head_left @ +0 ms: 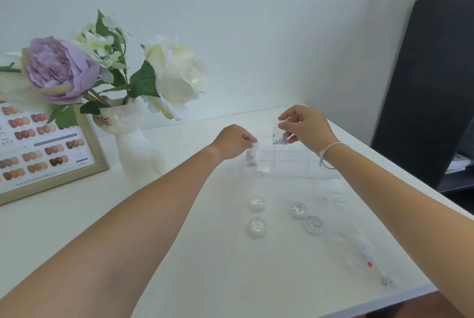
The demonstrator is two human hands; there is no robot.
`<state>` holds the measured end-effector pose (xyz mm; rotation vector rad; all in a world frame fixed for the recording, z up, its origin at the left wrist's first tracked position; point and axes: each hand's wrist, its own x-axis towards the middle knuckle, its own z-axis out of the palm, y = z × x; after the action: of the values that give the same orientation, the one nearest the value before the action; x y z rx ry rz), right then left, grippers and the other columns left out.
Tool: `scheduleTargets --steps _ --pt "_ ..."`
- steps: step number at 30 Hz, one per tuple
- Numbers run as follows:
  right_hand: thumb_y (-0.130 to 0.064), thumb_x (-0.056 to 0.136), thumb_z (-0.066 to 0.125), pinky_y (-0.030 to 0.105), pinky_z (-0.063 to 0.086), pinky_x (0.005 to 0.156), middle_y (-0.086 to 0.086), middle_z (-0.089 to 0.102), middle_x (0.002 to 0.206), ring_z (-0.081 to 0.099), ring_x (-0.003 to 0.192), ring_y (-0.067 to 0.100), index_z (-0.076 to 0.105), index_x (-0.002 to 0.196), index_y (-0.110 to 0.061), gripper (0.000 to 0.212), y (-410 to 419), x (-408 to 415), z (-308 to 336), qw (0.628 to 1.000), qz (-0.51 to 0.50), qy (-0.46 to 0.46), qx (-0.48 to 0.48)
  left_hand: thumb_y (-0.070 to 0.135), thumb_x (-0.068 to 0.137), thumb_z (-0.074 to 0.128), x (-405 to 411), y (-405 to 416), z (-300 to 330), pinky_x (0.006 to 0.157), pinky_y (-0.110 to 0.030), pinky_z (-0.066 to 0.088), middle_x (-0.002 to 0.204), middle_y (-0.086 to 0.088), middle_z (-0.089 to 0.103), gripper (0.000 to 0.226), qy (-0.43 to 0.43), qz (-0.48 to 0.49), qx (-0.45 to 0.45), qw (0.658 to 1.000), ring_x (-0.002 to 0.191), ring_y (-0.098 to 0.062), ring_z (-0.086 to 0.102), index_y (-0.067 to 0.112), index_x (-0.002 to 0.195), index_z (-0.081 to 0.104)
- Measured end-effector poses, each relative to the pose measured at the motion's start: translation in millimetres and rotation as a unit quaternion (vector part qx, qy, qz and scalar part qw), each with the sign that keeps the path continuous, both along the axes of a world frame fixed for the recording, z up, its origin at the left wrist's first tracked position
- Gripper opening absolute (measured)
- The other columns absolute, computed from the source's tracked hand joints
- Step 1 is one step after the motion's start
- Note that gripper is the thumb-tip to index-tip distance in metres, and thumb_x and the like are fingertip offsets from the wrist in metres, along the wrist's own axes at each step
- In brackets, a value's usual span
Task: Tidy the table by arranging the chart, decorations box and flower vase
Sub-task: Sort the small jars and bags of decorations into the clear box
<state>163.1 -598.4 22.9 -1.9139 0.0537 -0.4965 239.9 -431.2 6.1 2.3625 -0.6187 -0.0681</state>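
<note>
The right hand pinches the top edge of a small clear sachet of beads, which hangs over the far right part of the decorations box. The left hand pinches a second sachet at its top and lowers it into the box's left end, where some small bits already lie. So each grip is closed on a sachet.

The sachets look thin, limp and slippery, and nearly weightless; a pinch at the top seam, as here, seems the surest hold.

The box is clear plastic with dividers and sits mid-bench, right of centre. It is probably light and stiff but likely to slide or spill, so it is best taken by both end walls and kept level.

Nearer, four little round pots of glitter stand loose on the bench, with more clear packets to the near right.

At far left stand the cat-shaped flower vase, top-heavy and probably breakable, best held round its body, and the framed chart beside it.
</note>
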Motion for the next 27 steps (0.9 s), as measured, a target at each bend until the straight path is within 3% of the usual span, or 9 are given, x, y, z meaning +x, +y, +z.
scheduleTargets --steps 5,10,15,19,24,27 --pt "-0.002 0.081 0.06 0.022 0.055 0.056 0.001 0.059 0.063 0.062 0.057 0.015 0.061 0.072 -0.018 0.019 4 6 -3 1.0 0.006 0.018 0.008 0.012 0.088 0.054 2 3 -6 0.082 -0.02 0.036 0.121 -0.003 0.06 0.023 -0.068 0.01 0.031 0.997 0.111 -0.018 0.055 0.015 0.105 0.07" --pt "-0.003 0.079 0.059 0.016 0.052 0.049 0.0 0.06 0.067 0.06 0.059 0.013 0.062 0.072 -0.02 0.019 13 12 -7 0.999 0.014 0.031 0.005 0.015 0.088 0.054 2 10 -9 0.089 -0.021 0.035 0.124 -0.004 0.056 0.025 -0.084 0.006 0.018 0.996 0.118 -0.018 0.052 0.018 0.109 0.068" --pt "-0.009 0.079 0.062 0.018 0.04 0.056 0.0 0.063 0.076 0.052 0.067 0.009 0.064 0.076 -0.022 0.013 23 18 -12 0.999 0.004 0.037 -0.038 0.017 0.089 0.053 -5 22 -12 0.082 -0.021 0.035 0.113 0.0 0.056 0.025 -0.099 0.006 -0.02 0.995 0.092 -0.011 0.049 0.021 0.109 0.067" --pt "-0.011 0.077 0.061 0.02 0.035 0.054 -0.002 0.065 0.076 0.048 0.06 0.004 0.065 0.079 -0.022 0.012 28 20 -18 0.995 0.007 0.06 -0.074 0.018 0.089 0.053 -16 35 -17 0.069 -0.013 0.035 0.101 0.008 0.053 0.024 -0.105 -0.004 -0.036 0.994 0.073 -0.003 0.047 0.025 0.107 0.068" --pt "-0.01 0.077 0.058 0.021 0.035 0.052 0.003 0.071 0.081 0.047 0.059 0.005 0.063 0.075 -0.02 0.011 31 17 -22 0.988 0.013 0.079 -0.132 0.018 0.089 0.053 -37 48 -24 0.064 0.0 0.036 0.097 0.009 0.054 0.023 -0.094 -0.017 -0.062 0.993 0.067 -0.003 0.048 0.026 0.105 0.069" --pt "-0.014 0.081 0.056 0.03 0.045 0.073 0.002 0.072 0.095 0.057 0.079 0.014 0.066 0.077 -0.02 0.012 33 15 -23 0.976 -0.006 0.094 -0.198 0.018 0.09 0.053 -49 53 -29 0.065 0.001 0.035 0.098 0.008 0.056 0.023 -0.083 -0.023 -0.076 0.993 0.069 -0.004 0.049 0.025 0.104 0.069"
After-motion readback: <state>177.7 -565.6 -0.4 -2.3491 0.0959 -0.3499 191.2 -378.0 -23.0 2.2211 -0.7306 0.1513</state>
